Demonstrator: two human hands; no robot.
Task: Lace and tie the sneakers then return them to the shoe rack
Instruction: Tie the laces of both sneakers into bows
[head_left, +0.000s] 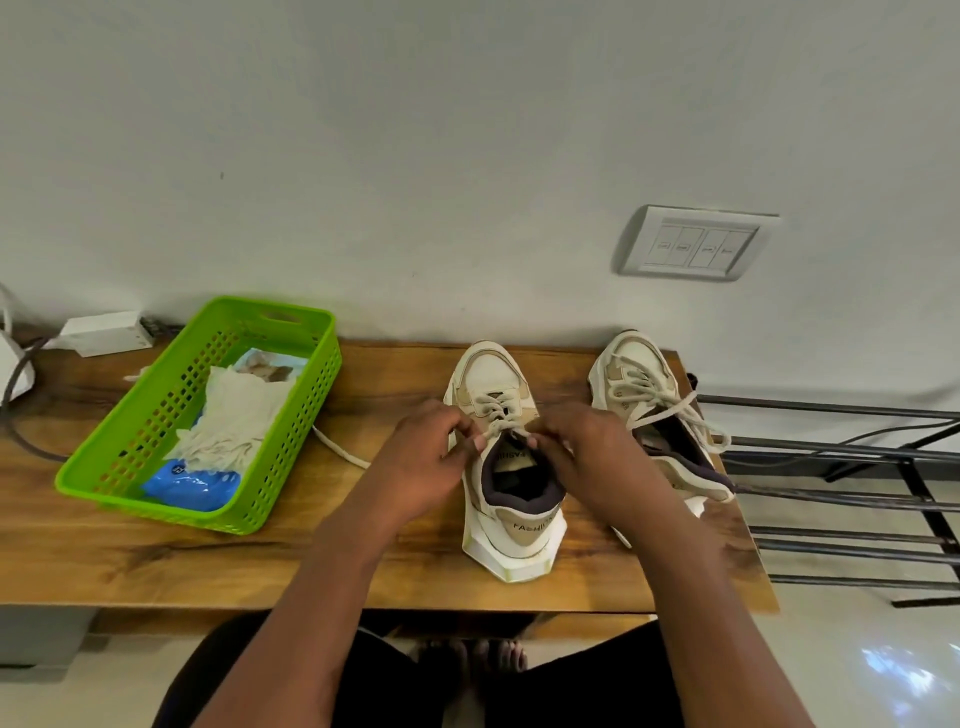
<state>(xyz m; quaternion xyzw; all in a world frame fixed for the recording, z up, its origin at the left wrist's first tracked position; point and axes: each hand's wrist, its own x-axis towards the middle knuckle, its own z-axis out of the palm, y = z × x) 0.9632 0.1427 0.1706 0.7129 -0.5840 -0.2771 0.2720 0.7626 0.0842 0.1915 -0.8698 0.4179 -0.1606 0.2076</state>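
Observation:
Two cream and beige sneakers stand on the wooden table (156, 545), toes toward the wall. The near sneaker (511, 499) sits in the middle, heel facing me. My left hand (426, 462) pinches its cream lace (498, 415) at the left of the tongue opening. My right hand (587, 457) pinches the lace on the right side. Both hands meet over the top eyelets. The second sneaker (654, 410) leans at the table's right end, with its lace threaded and loose ends hanging.
A green plastic basket (130, 467) with cloths and a blue item sits at the left. A loose cream lace end (340, 449) trails beside it. A black metal shoe rack (857, 499) stands to the right of the table. Cables and a white adapter (104, 332) lie at the far left.

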